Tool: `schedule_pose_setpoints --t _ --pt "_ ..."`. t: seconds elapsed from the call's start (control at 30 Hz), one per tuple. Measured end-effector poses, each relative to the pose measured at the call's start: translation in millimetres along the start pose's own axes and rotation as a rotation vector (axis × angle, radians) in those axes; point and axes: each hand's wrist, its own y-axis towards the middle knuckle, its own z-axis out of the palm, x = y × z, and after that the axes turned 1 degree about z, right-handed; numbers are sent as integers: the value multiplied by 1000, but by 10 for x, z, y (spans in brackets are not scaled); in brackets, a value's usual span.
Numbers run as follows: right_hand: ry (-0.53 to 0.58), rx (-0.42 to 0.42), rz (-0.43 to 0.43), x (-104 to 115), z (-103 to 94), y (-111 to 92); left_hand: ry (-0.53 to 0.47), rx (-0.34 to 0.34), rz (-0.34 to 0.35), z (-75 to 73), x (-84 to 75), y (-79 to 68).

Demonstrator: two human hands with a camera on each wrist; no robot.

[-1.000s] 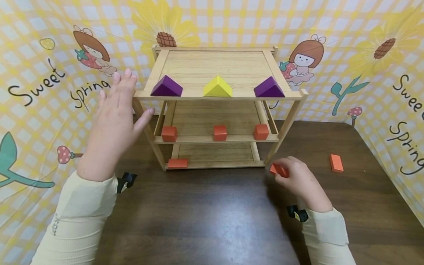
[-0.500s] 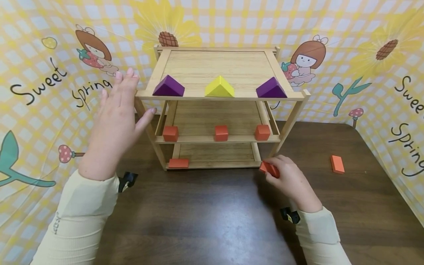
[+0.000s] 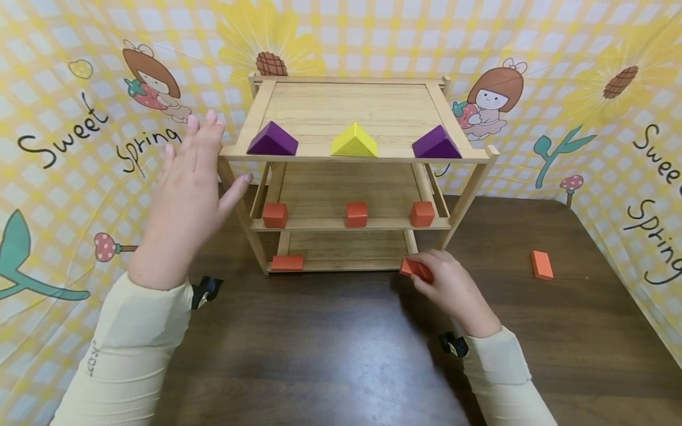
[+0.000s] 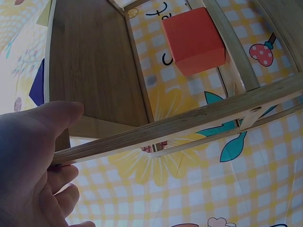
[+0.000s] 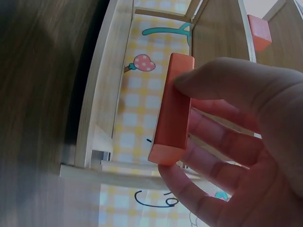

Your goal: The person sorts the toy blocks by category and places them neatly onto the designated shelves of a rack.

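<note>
Between thumb and fingers, my right hand (image 3: 453, 290) pinches a red rectangular block (image 5: 174, 111) just in front of the bottom tier's right end. The right wrist view shows the block's long side along the thumb. My left hand (image 3: 181, 204) holds the left front post of a three-tier wooden shelf (image 3: 351, 97), thumb on one side and fingers on the other. Another red rectangular block (image 3: 288, 262) lies at the left of the bottom tier. Red cubes (image 3: 356, 214) stand along the middle tier's front edge. On top sit two purple triangular blocks (image 3: 273, 139) flanking a yellow triangular block (image 3: 354, 141).
A loose red rectangular block (image 3: 541, 264) lies on the dark wooden table (image 3: 319, 349) to the right of the shelf. Behind and on both sides hangs a yellow checked cloth (image 3: 383, 35) with printed flowers and figures.
The right hand has moved left with the red block, from beside the shelf's right front post to the bottom tier's right end. The left hand keeps its place at the post.
</note>
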Motion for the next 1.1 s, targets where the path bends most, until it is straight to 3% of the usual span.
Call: schedule_pose_setpoints --t 1.1 --pt "55 20 -114 366 486 495 14 13 -5 -6 1 0"
